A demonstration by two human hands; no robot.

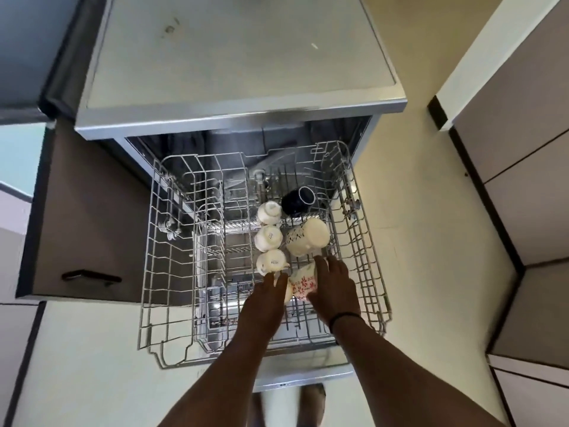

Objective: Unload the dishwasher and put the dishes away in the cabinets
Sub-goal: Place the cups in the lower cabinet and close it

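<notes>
Head view: both hands reach into the dishwasher rack (172, 272).
Right hand (334, 286) grips the floral cup (303, 283); left hand (266, 298), fingers straight, touches a white cup (271, 262). Lift straight up.

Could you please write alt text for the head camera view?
A person's left hand and right hand reach for a white cup with red flowers in the pulled-out wire dishwasher rack, beside three small white cups, a cream mug and a dark blue cup.

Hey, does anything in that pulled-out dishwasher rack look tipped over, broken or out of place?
Nothing looks broken. The dark mug lies tilted on its side, mouth showing, while the three small white cups sit upside down. The floral cup between both hands also lies tilted.
</notes>
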